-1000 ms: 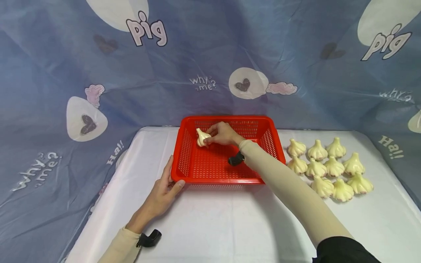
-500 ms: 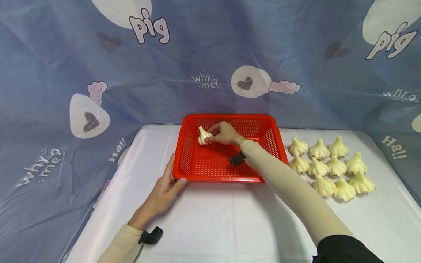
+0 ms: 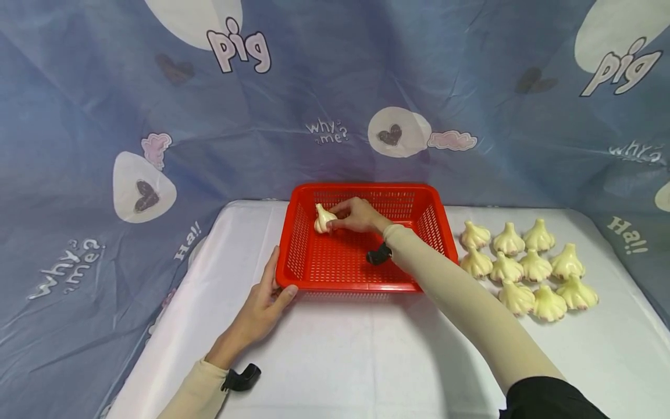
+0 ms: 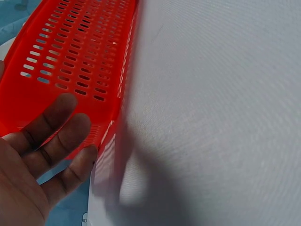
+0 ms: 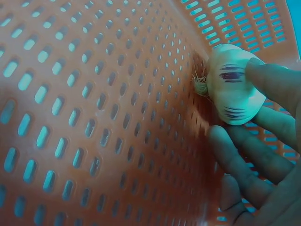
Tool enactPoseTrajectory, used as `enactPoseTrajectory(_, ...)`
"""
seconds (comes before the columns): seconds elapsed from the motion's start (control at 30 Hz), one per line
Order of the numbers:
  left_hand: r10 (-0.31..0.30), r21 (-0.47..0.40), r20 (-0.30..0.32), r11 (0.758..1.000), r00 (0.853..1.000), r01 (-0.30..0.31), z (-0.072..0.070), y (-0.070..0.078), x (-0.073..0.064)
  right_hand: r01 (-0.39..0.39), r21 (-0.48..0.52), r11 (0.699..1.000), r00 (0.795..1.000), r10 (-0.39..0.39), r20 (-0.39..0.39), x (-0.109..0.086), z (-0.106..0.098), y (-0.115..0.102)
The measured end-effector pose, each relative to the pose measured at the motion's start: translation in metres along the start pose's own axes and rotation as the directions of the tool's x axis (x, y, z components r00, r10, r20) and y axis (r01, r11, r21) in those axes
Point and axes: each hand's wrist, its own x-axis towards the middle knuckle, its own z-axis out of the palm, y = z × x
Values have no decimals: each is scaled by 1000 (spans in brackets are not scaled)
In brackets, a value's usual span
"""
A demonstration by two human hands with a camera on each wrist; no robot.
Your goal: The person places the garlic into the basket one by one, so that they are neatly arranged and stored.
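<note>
A red plastic basket (image 3: pixel 366 286) with slotted walls stands at the back of the table. Inside its far left part, my right hand (image 3: pixel 358 216) pinches a cream garlic bulb (image 3: pixel 323 221) between thumb and fingers, stem up. The right wrist view shows the garlic bulb (image 5: pixel 235 89) close over the slotted floor, with purple streaks and a tuft of roots. My left hand (image 3: pixel 259 308) touches the basket's front left corner, thumb on the front rim and fingers along the left side. In the left wrist view, three of its fingers (image 4: pixel 61 146) extend loosely beside the basket wall.
Several more garlic bulbs (image 3: pixel 531 267) stand in rows on the white tablecloth (image 3: pixel 335 361), right of the basket. A blue printed cloth (image 3: pixel 324 75) hangs behind the table. My right forearm crosses over the basket's front right rim.
The head view has shifted slightly. Both hands, the garlic bulb in my right hand and the basket stay nearly in place.
</note>
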Motion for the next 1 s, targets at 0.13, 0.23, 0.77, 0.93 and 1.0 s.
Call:
enactPoseTrajectory(0.13,-3,7,-2,1000,1000,3,1,0,-2,0,-2,1000,999,0,40,-1,-1,-1)
enactPoseTrajectory(0.23,-5,4,0,1000,1000,5,1,1,-2,11,-5,1000,998,-11,58,-1,-3,-2)
enactPoseTrajectory(0.77,-13,-37,17,999,1000,14,-1,3,0,4,-64,998,996,2,94,-14,-27,-3)
enactPoseTrajectory(0.93,-28,-49,28,998,999,29,-1,4,0,21,-73,997,995,-13,102,-27,-44,-5)
enactPoseTrajectory(1.0,-32,-48,30,998,999,33,-1,4,-1,43,-92,995,994,-33,102,-34,-53,-8)
